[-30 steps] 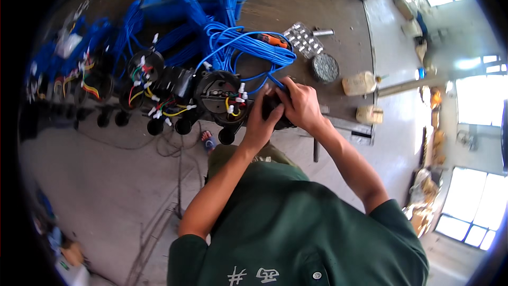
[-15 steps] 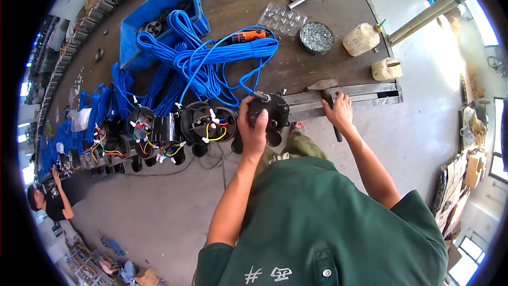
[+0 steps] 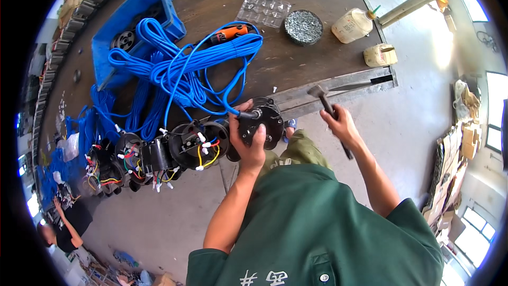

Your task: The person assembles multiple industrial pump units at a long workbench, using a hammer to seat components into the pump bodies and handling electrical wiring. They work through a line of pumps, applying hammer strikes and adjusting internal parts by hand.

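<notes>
My left hand (image 3: pixel 250 151) grips a round black motor housing (image 3: pixel 271 123) at the table's front edge, thumb across its face. From its top juts a short shaft-like fitting, and a blue cable meets it there. My right hand (image 3: pixel 343 127) is closed round the handle of a hammer (image 3: pixel 318 92), held just off the table edge, to the right of the housing. To the left, an open black housing (image 3: pixel 186 145) shows red, yellow and blue wires with white connectors. Behind my left hand lies a coiled blue cable (image 3: pixel 211 54).
A blue crate (image 3: pixel 172 13) holds round metal parts. Along the far side are an orange tool (image 3: pixel 230 33), a clear plastic tray (image 3: pixel 263 9), a bowl of small metal pieces (image 3: pixel 303 27) and a bottle (image 3: pixel 353 25). A metal rail (image 3: pixel 349 82) edges the table. Another person (image 3: pixel 69 230) works far left.
My right hand has lifted the hammer off the metal rail, its head now raised and turned. My left hand keeps its hold on the black housing. The whole view has shifted slightly.
</notes>
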Action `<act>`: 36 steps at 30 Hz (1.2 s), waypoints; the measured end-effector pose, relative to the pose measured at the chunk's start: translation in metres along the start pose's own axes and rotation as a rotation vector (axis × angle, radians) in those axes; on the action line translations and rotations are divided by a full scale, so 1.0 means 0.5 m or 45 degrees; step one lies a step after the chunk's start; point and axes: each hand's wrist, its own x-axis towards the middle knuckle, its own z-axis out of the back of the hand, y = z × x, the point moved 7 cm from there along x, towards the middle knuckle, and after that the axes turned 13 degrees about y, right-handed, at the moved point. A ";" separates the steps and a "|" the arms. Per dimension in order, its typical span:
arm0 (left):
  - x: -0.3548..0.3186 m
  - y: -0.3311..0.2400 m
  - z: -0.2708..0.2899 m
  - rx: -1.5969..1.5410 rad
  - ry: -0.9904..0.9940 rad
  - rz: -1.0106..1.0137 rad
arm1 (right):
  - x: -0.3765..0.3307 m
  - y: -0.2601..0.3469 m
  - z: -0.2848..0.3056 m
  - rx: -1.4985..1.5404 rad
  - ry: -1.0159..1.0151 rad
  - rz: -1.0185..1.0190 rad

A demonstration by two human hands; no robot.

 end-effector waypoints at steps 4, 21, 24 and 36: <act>0.001 -0.004 0.000 0.126 0.016 0.021 | -0.116 0.072 -0.024 0.029 0.076 0.111; 0.004 -0.008 0.010 0.124 -0.034 -0.003 | -0.306 0.433 0.033 -0.160 0.208 0.443; 0.009 -0.017 0.008 0.190 -0.036 -0.109 | -0.338 0.450 0.028 -0.213 0.036 0.718; 0.000 -0.061 0.022 0.467 0.145 -0.412 | -0.362 0.510 -0.013 -0.187 0.064 0.843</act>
